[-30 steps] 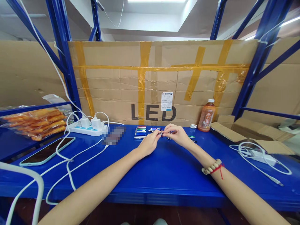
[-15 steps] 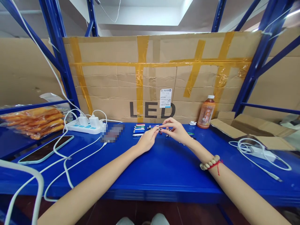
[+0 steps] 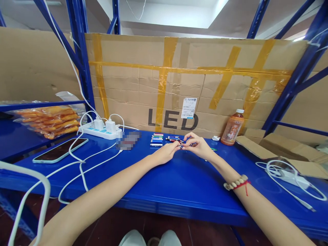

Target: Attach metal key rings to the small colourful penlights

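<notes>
My left hand (image 3: 166,153) is closed in a pinch around what looks like a pen (image 3: 181,147), of which only a short dark, shiny end shows at the fingertips. Close on its right is my right hand (image 3: 201,147), thumb and forefinger bent together near that end. What the right fingers grip is too small and partly hidden. Behind the left hand lies a neat row of several pens (image 3: 156,140) in blue, silver, green and red. More loose pens (image 3: 174,139) lie just beyond my fingertips, partly covered by my right hand.
At left are a phone (image 3: 60,150), a white power strip (image 3: 112,134) and trailing cables. A drink bottle (image 3: 232,127) leans by the cardboard wall (image 3: 133,89). An open carton (image 3: 287,136) and a coiled white cable (image 3: 294,177) lie at right. The blue table (image 3: 179,184) ends in front.
The camera view has shifted, so the scene sits further right. The right fingertips have drawn slightly apart from the left ones, and more loose pens show behind them.
</notes>
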A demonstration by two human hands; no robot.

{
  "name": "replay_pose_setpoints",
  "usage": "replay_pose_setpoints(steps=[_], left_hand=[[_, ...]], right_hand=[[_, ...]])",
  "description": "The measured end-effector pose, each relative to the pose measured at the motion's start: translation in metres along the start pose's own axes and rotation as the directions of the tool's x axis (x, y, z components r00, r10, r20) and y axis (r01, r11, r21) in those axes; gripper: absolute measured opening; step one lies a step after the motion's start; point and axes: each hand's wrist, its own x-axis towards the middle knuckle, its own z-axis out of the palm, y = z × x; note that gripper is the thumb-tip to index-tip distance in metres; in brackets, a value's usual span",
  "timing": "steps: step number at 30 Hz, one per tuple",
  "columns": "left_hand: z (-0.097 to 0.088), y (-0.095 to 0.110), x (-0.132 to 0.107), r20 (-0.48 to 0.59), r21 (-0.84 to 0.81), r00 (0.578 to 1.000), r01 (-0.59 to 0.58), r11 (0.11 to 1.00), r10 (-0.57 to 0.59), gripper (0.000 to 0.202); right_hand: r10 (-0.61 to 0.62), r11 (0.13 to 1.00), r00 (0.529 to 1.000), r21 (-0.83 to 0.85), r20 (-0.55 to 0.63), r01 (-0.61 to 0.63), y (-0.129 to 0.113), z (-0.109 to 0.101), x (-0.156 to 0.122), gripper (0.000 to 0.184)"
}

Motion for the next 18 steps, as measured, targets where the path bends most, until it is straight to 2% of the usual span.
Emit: replay_pose_setpoints(steps=[6, 11, 18], left_hand=[[0.003, -0.003, -0.001, 0.048, 0.034, 0.998, 0.045, 0.998, -0.047, 0.019], [0.004, -0.005, -0.003, 0.088, 0.125, 0.994, 0.046, 0.991, -0.058, 0.019], [0.004, -0.002, 0.0, 0.003, 0.039, 0.999, 0.047, 0.998, -0.047, 0.016]], right_hand=[[0.041, 0.999, 0.999, -0.004, 0.034, -0.041, 0.002, 0.002, -0.003, 0.032], [0.006, 0.999, 0.998, -0.037, 0.06, -0.004, 0.009, 0.005, -0.005, 0.03], [0.015, 1.0, 1.0, -0.023, -0.022, -0.015, 0.004, 0.007, -0.004, 0.035]])
